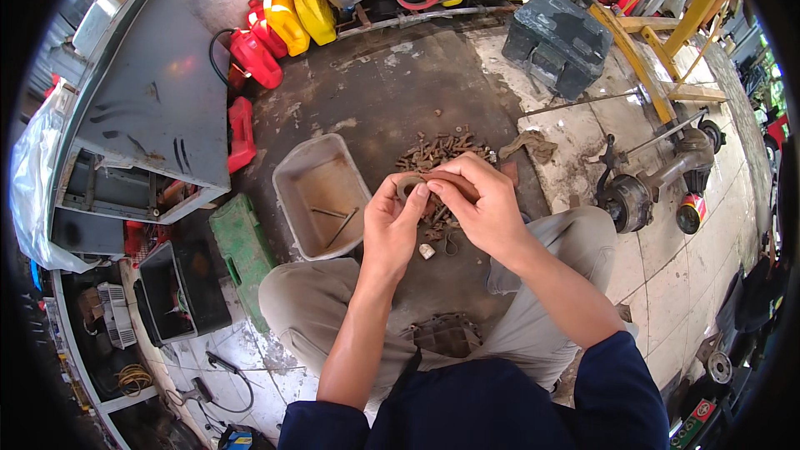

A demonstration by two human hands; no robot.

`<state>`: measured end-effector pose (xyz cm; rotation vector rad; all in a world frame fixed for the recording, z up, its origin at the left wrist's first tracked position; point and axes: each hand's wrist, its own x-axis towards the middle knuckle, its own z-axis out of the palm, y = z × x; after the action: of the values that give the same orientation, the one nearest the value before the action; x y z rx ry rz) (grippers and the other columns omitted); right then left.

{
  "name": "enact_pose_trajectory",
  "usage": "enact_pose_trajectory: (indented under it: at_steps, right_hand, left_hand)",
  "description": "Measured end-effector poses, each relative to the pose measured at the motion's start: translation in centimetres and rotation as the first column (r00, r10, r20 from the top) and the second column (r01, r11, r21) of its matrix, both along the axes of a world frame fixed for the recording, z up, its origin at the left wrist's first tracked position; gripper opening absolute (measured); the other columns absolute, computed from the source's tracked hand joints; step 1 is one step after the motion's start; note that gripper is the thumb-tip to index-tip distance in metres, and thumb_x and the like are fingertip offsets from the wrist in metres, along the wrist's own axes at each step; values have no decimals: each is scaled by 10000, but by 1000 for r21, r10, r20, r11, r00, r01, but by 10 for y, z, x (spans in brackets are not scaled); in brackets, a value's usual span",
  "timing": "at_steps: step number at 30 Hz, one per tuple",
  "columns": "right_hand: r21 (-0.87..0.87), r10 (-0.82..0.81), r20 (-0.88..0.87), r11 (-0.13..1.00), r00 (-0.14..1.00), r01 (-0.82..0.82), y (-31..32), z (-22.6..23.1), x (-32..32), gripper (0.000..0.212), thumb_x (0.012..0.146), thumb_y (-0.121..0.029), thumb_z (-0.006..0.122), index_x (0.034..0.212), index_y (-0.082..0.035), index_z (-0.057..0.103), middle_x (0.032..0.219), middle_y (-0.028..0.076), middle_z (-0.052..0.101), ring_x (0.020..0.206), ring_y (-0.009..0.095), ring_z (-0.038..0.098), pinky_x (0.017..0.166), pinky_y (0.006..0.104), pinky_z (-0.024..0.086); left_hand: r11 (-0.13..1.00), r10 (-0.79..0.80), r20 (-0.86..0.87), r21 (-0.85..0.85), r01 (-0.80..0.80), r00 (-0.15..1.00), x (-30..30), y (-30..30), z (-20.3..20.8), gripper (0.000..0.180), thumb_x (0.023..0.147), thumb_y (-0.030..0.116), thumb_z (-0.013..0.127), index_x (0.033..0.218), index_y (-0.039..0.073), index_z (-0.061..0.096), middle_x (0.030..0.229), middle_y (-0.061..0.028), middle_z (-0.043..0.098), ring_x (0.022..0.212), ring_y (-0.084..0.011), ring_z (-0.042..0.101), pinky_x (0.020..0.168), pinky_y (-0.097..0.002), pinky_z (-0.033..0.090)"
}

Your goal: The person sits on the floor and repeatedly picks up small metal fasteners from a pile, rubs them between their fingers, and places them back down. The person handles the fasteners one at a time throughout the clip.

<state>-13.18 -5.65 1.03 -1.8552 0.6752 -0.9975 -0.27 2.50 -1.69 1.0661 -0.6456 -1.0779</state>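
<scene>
Both hands meet above a pile of rusty bolts and small metal pieces (429, 150) on the dark floor. My left hand (390, 215) closes around a brownish ring-shaped part (407, 187). The fingers of my right hand (485, 207) are pinched together at the ring's right side; my fingers partly cover what they grip. Left of my hands lies a grey plastic tub (285, 200), with two thin metal rods (340, 227) inside. Just below the hands rest a small whitish piece (427, 251) and a thin wire loop (451, 244).
A green case (242, 242) and black crate (218, 304) lie left, near a grey cabinet (150, 75). Yellow jerrycans (286, 18) and red ones (255, 60) line the back. Right are a black toolbox (558, 37), yellow frame (637, 67), axle assembly (662, 179) and can (690, 214).
</scene>
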Motion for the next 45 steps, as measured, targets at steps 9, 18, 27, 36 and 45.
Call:
enact_pose_trajectory:
  at_steps: [9,18,27,36,45]
  right_hand:
    - [91,4,32,996,999,-7,1,-3,4,132,915,-39,693,1029,19,663,907,95,650,806,172,678,709,290,522]
    - [99,56,-1,994,998,-55,-5,5,-1,111,914,-55,702,1001,9,679,891,88,651,779,159,663,693,297,516]
    - [128,94,9,987,996,-94,-11,10,-4,119,908,-55,713,997,14,676,894,72,644,782,153,658,695,288,525]
    - [133,119,-10,984,993,-116,-13,12,-6,113,898,-61,718,986,1,683,871,81,618,777,173,643,682,309,510]
    - [87,147,-60,986,987,-141,-11,17,-8,110,898,-30,715,993,18,687,872,60,614,766,133,627,664,272,494]
  left_hand:
    - [999,-24,58,48,21,998,5,1,2,140,991,93,634,1101,7,630,906,26,624,799,-43,542,717,-217,459]
    - [993,-93,88,85,86,992,6,1,6,126,969,87,664,1077,22,654,865,37,604,777,-44,520,705,-210,432]
    - [984,-158,135,105,144,978,6,1,6,157,965,87,661,1108,22,668,871,46,620,770,-33,529,691,-201,433]
    - [976,-187,270,162,147,944,11,0,7,121,951,61,677,1062,15,665,885,63,593,800,-25,493,708,-201,422]
    - [979,-184,207,123,161,961,15,1,6,217,935,67,697,1135,-10,664,965,38,642,814,-32,504,724,-212,432]
